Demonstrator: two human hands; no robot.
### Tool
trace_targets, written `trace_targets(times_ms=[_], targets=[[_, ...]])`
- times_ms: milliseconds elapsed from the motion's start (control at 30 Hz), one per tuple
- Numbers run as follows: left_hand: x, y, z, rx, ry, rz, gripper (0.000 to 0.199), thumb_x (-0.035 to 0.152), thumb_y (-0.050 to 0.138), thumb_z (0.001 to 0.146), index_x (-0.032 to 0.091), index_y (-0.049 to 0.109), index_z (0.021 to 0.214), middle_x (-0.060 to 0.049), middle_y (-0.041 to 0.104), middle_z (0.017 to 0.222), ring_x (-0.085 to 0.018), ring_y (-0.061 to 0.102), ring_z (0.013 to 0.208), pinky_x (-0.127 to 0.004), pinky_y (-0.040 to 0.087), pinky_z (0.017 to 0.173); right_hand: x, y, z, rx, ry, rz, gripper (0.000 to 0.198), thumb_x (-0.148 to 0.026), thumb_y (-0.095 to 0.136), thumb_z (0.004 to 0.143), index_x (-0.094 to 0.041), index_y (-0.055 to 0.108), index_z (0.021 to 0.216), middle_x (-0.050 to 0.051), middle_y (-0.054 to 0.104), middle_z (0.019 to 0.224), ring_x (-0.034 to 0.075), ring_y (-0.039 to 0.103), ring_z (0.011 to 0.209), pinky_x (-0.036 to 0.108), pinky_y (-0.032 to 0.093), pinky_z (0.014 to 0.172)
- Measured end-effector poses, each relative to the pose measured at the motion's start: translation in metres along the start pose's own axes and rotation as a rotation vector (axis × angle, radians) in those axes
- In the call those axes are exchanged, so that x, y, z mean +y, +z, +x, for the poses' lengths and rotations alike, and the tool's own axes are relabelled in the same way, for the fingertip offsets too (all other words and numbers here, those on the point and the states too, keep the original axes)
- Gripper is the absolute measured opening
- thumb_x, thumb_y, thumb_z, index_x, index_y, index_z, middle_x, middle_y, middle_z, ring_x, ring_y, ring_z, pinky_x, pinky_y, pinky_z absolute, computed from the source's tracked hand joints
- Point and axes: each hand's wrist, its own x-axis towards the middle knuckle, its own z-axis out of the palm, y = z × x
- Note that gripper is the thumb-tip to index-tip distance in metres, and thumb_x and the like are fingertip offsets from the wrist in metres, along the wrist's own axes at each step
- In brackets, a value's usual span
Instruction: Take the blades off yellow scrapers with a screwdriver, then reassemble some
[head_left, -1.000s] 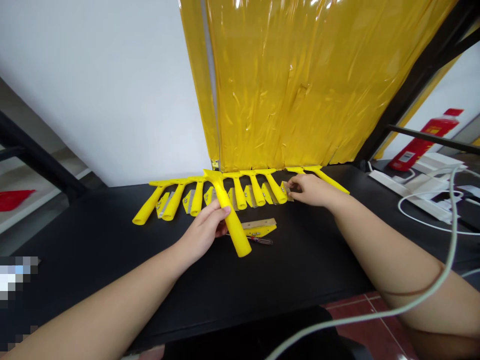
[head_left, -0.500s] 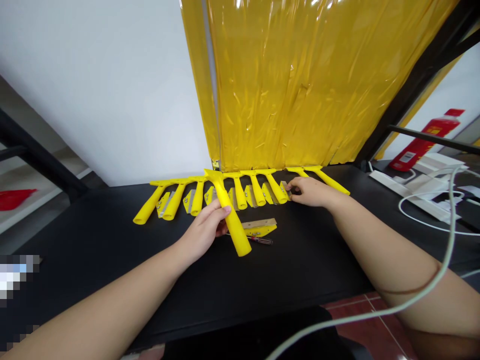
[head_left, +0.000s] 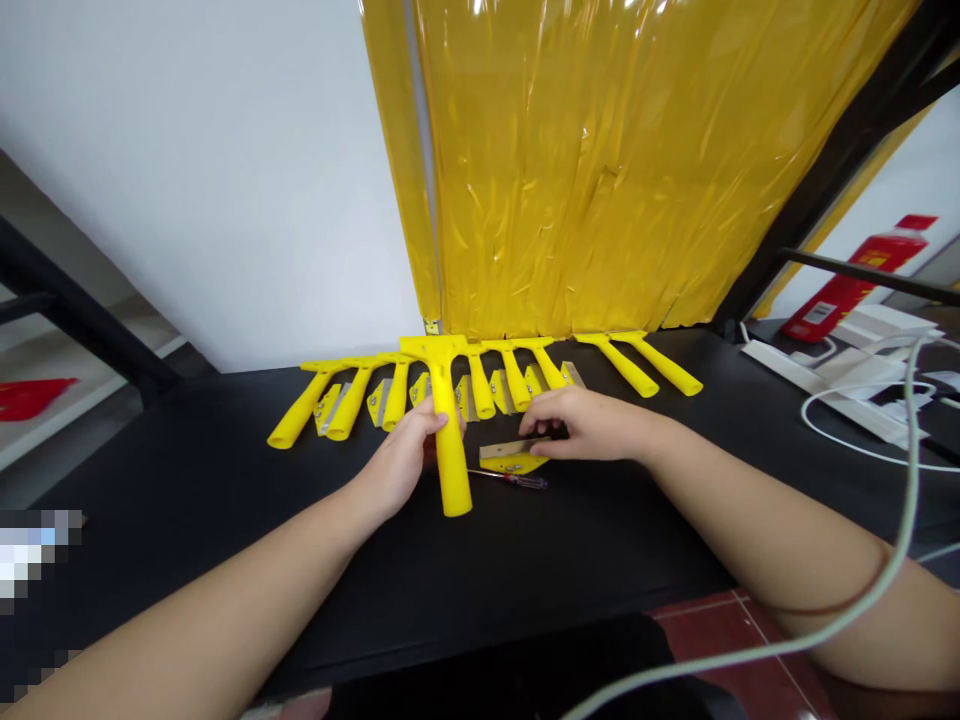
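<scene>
My left hand (head_left: 401, 450) is closed around a yellow T-shaped scraper handle (head_left: 452, 465), held upright with its wide head away from me. My right hand (head_left: 589, 425) has its fingers curved and apart, over the right end of a loose metal blade with a yellow backing plate (head_left: 513, 464). Whether its fingertips touch that blade I cannot tell. Just in front of the blade lies a small screwdriver (head_left: 521, 481). Behind my hands, several more yellow handles (head_left: 352, 400) form a row, with blade-and-plate pieces (head_left: 377, 403) between them.
The black tabletop (head_left: 525, 570) runs up to a wall and yellow plastic sheeting (head_left: 517, 190). On the right are a red bottle (head_left: 859, 275), white power strips and a pale cable (head_left: 750, 650) crossing in front of my right arm. Black frame posts stand at both sides.
My right hand has moved left and toward me, from the right end of the row to the loose blade. My left hand has turned the scraper handle more upright and shifted its lower end left.
</scene>
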Motion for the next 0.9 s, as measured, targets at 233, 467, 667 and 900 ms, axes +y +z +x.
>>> trace_targets(times_ms=[233,467,667,900], targets=[[0.007,0.007,-0.001,-0.025,-0.007,-0.086,0.02,0.037,0.054,0.077,0.02,0.059,0.086,-0.004,0.059,0.081,-0.02,0.056,0.071,-0.033,0.048,0.066,-0.015,0.012,0.004,-0.055,0.038,-0.013,0.021,-0.011,0.07,0.086,-0.017,0.077,0.104,0.005,0.075,0.096,0.015,0.066,0.079,0.026,0.052,0.071],[0.007,0.007,-0.001,-0.033,0.016,-0.059,0.018,0.036,0.052,0.079,0.02,0.059,0.084,-0.005,0.059,0.081,-0.019,0.054,0.07,-0.033,0.048,0.066,-0.017,0.01,0.004,-0.018,0.098,-0.001,0.026,-0.007,0.064,0.084,-0.017,0.075,0.105,0.003,0.076,0.088,0.015,0.069,0.075,0.025,0.052,0.07],[0.005,0.005,0.0,-0.063,0.018,-0.103,0.017,0.034,0.053,0.079,0.019,0.06,0.085,-0.004,0.059,0.08,-0.018,0.053,0.069,-0.031,0.047,0.065,-0.009,0.004,0.001,0.03,0.064,-0.114,0.016,-0.011,0.067,0.087,-0.018,0.074,0.1,0.005,0.075,0.097,0.018,0.067,0.086,0.029,0.051,0.077],[0.002,0.003,0.001,-0.076,0.012,-0.105,0.018,0.034,0.054,0.08,0.018,0.06,0.084,-0.002,0.057,0.08,-0.018,0.053,0.071,-0.031,0.045,0.066,-0.019,0.007,-0.001,-0.125,0.031,-0.066,0.019,-0.02,0.078,0.084,-0.02,0.076,0.103,0.005,0.073,0.099,0.019,0.066,0.086,0.03,0.05,0.077]])
